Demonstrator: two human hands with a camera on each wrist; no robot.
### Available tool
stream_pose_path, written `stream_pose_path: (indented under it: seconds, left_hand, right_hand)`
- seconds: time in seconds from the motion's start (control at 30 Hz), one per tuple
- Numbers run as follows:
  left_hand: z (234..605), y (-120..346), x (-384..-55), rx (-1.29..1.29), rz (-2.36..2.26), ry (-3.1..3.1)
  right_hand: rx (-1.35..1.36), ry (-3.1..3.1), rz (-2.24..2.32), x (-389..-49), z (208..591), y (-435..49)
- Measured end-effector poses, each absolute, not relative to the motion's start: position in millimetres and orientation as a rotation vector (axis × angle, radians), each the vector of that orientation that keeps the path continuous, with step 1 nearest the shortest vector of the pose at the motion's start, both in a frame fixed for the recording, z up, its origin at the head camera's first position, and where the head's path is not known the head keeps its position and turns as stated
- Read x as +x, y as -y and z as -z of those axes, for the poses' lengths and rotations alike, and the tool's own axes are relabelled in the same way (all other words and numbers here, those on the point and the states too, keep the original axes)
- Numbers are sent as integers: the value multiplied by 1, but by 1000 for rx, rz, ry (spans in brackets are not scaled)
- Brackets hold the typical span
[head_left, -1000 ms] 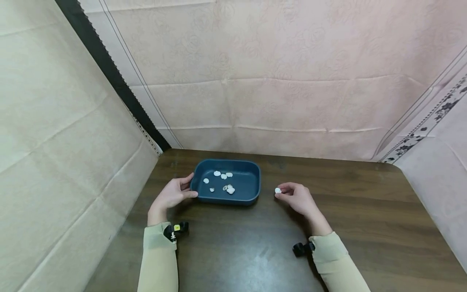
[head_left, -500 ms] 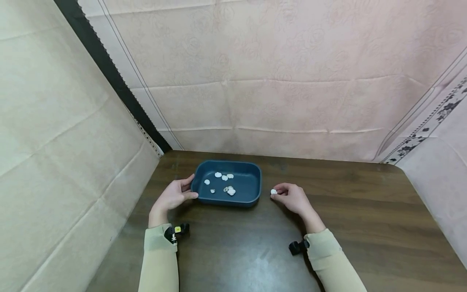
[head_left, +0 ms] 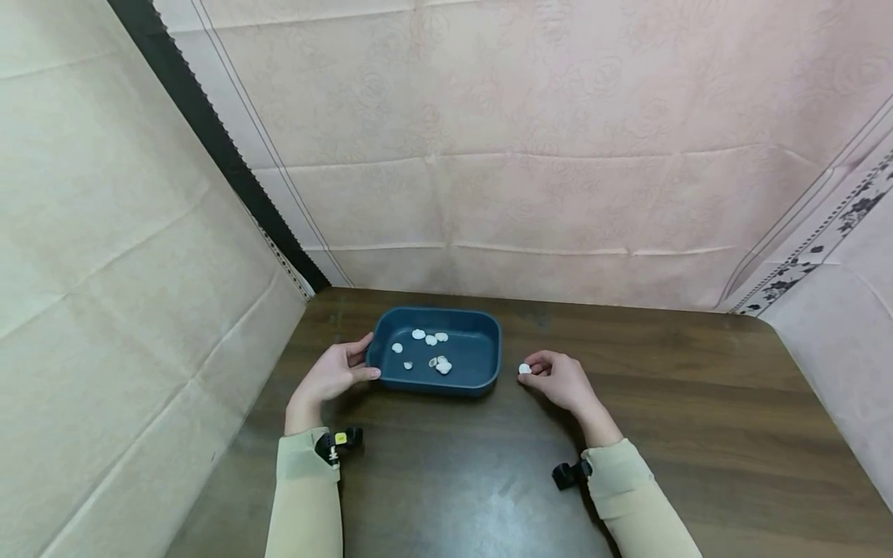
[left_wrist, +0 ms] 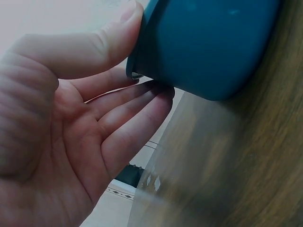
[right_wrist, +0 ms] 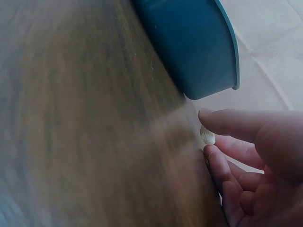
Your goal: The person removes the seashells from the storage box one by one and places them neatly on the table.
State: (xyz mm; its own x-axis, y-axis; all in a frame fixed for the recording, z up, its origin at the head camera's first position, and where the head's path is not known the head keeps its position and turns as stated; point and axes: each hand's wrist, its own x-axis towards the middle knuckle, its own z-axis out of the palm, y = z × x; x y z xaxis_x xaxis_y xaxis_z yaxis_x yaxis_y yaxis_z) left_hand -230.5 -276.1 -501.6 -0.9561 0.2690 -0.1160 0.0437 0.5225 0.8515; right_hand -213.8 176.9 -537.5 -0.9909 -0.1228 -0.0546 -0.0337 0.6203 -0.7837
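A dark blue rectangular tray stands on the table and holds several small white shells. At its left end my left hand grips the rim. In the left wrist view the thumb lies at the wall of the tray, with the fingers reaching under the rim. Right of the tray, apart from it, my right hand pinches one white shell just above the table. The right wrist view shows fine ridges on this shell, held between thumb and fingertips.
The brown wooden table ends at a pale cloth behind it. Another pale cloth hangs along the left side, and a flower-bordered one along the right.
My right hand has shifted slightly left toward the tray with the shell, and has stayed nearly still over the last half second. The left hand keeps its grip on the tray.
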Motion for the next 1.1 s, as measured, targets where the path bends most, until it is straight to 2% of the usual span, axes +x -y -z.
stream_pose_path:
  seconds: [1.1]
  left_hand:
    - [500,274,-229,235,-1410,-2527]
  right_hand:
    - [-146,-2753,1310,-211,540,-176]
